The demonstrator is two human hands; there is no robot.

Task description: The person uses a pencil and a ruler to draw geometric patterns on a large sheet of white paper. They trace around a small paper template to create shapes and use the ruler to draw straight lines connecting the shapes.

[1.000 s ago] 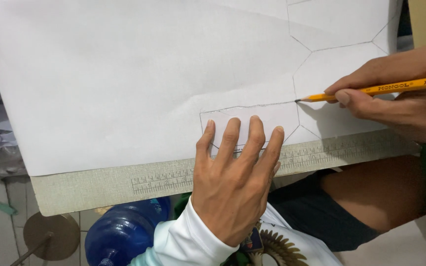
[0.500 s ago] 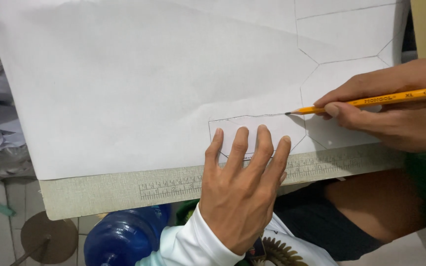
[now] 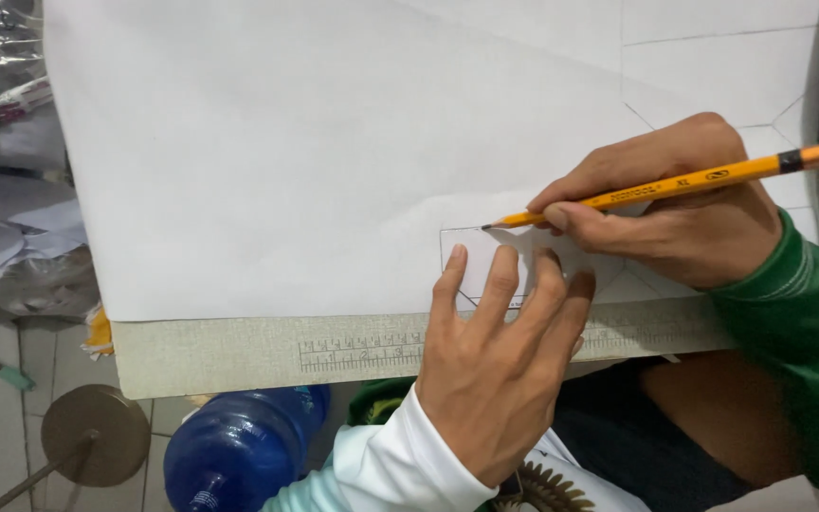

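Left hand (image 3: 500, 365) spread flat on smooth white paper (image 3: 315, 161); right hand (image 3: 675, 204) pinches a yellow pencil (image 3: 675, 182) (hexagonal).

View: single head-worn camera | Angle: looks steeply down from above the person's lap | Range: close, both hands fill the lower right | Left hand (image 3: 500, 365) low centre, right hand (image 3: 675, 213) just beyond it | Floor visible left of the left hand | No second view

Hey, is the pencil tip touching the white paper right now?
Touching. In the head view, the pencil in the right hand ends with its tip on the drawn line on the white paper.
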